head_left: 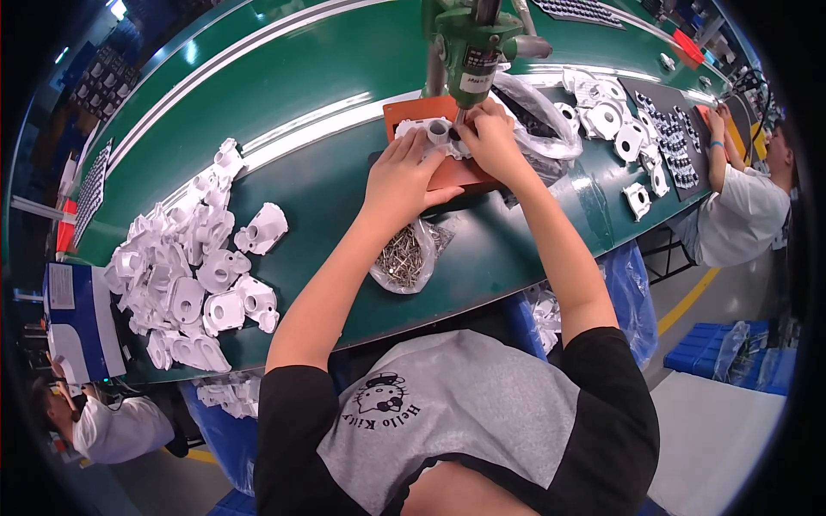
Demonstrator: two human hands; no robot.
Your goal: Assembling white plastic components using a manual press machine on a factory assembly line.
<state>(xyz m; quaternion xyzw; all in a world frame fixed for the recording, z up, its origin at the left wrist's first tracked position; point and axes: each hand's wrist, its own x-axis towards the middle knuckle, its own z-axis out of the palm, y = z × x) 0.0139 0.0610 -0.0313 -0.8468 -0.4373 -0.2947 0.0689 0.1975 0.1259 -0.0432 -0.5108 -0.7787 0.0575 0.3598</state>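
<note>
A white plastic part (438,129) with a round raised collar sits on an orange fixture (417,108), under the tip of a green bench press (477,52). My left hand (403,176) lies over the part's near left side, fingers stretched out and thumb spread away. Beside the tool tip, my right hand (494,142) has its fingers bent and pinched together at the part's right side. What the pinch holds is hidden. Just nearer than the fixture lies a clear bag of metal screws or pins (403,258).
White parts (185,275) are heaped on the left of the green bench (327,232); others (602,112) lie right. A plastic bag (551,129) adjoins the press. Dark small parts (675,142) are in rows. Co-workers sit right (748,206) and lower left (120,426). Blue bins (624,292) stand below.
</note>
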